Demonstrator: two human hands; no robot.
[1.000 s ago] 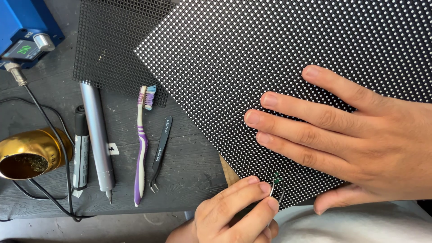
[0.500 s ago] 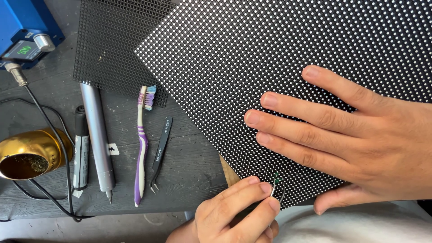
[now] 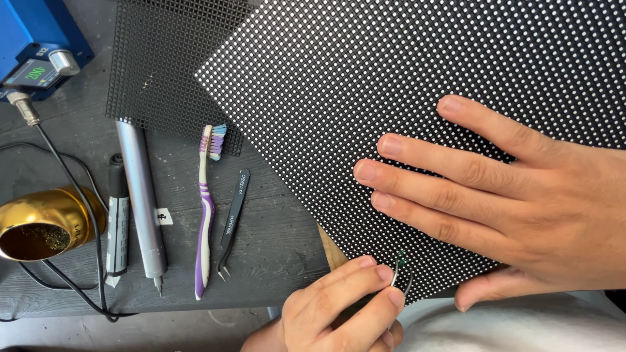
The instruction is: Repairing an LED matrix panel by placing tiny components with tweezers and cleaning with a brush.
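Black dotted panel (image 3: 404, 85) unmoved; left hand (image 3: 345, 313) pinches tweezers (image 3: 399, 277) at its near edge, right hand (image 3: 515, 195) is pressed flat, fingers spread; bench (image 3: 274, 241) free leftward.

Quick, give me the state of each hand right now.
Left hand: closed, pinching metal tweezers at the dotted panel's lower edge.
Right hand: open, flat, pressing on the panel.

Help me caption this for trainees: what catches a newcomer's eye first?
The big black dotted panel fills the upper right, with the right hand flat on it. At its lower edge the left hand pinches silver tweezers. On the left lie a purple toothbrush and a golden cup.
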